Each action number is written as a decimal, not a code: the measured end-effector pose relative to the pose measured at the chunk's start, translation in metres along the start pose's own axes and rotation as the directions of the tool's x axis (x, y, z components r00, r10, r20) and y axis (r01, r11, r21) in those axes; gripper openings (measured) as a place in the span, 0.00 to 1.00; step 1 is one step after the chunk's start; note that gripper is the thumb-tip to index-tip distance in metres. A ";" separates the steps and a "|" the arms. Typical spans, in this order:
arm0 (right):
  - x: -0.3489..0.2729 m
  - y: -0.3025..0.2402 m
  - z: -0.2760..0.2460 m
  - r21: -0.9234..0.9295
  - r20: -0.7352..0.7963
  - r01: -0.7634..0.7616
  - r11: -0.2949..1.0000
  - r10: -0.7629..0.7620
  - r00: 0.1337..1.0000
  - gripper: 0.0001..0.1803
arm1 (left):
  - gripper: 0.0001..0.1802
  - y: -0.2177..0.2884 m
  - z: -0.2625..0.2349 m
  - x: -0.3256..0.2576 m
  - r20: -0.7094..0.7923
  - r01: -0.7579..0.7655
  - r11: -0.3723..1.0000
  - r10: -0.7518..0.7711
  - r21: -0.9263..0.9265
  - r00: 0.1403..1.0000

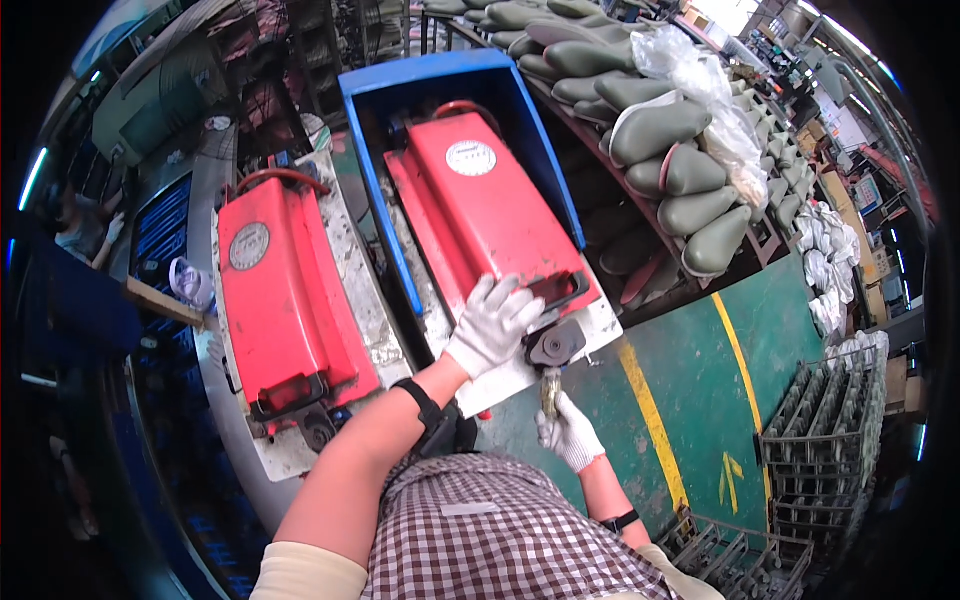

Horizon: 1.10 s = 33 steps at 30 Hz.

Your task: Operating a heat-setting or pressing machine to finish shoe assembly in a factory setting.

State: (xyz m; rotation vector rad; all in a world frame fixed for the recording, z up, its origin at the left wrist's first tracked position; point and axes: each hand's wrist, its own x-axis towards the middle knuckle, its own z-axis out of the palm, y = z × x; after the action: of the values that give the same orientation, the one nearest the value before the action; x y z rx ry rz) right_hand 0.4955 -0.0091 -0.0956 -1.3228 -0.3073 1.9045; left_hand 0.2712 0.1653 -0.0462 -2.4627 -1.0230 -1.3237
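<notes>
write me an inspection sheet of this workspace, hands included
Surface: scuffed pale plates; green floor with yellow lines
Job's things: right red machine, partly inside blue frame; left red machine alongside
Clutter: crumpled clear plastic over grey-green boot-shaped pieces
Left hand: gloved, open over right red machine, near its black loop; contact unclear
Right hand: gloved, closed around short handle below round dark fitting
Cables: red hose or cable at right red machine's far end
Surroundings: metal racks right; another person far left

My feed shows a scuffed white surface [355, 260] carrying a long red housing [275, 300] at nine o'clock, a second surface [505, 385] carrying another housing [500, 215] at twelve; green floor [690, 370] bears dark metal racks [815, 436] at four.
</notes>
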 end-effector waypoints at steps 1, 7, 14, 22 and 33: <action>-0.001 -0.002 -0.007 0.109 -0.003 -0.057 0.992 0.058 0.998 0.24 | 0.23 -0.001 0.008 -0.010 -0.012 -0.015 1.000 0.016 0.022 1.000; 0.018 -0.060 -0.024 0.216 -0.347 0.126 0.968 -0.044 0.937 0.24 | 0.27 -0.002 0.023 -0.032 -0.009 -0.006 0.998 0.007 0.068 1.000; 0.069 -0.091 -0.052 -0.864 -0.333 0.134 0.486 -0.750 0.572 0.19 | 0.31 -0.003 0.013 -0.025 0.019 0.026 0.999 -0.026 -0.018 0.999; 0.069 -0.109 0.016 -0.962 0.143 0.271 -0.025 -0.895 0.423 0.13 | 0.19 0.001 -0.150 -0.046 0.216 0.352 0.923 -0.316 -0.157 0.924; 0.101 -0.120 0.025 -0.984 -0.035 -0.159 -0.081 -0.785 0.618 0.28 | 0.14 -0.004 -0.299 -0.165 0.327 0.606 0.685 -0.727 0.404 0.604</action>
State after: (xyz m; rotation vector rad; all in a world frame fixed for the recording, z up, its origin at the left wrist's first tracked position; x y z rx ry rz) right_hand 0.5130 0.1481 -0.0838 -2.3374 -1.7253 0.2058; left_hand 0.0054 -0.0437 0.0011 -2.2954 -2.2683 -0.6044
